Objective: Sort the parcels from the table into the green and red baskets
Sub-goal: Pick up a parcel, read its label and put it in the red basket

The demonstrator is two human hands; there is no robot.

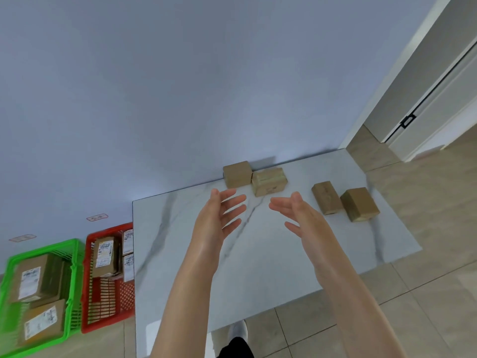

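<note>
Here, four parcels (pixel 237 174) (pixel 269 181) (pixel 326 197) (pixel 360 204) on table (pixel 258 257), two baskets (pixel 44 248) (pixel 111 228), two hands (pixel 216 218) (pixel 302 215)

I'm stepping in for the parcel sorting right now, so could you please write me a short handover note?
Left hand and right hand: both open, empty, raised over the table.
Four parcels on it: two touching at the back edge, two near the right side.
Done: green basket and red basket on the floor each hold labelled parcels.
To do: sort those four.
</note>
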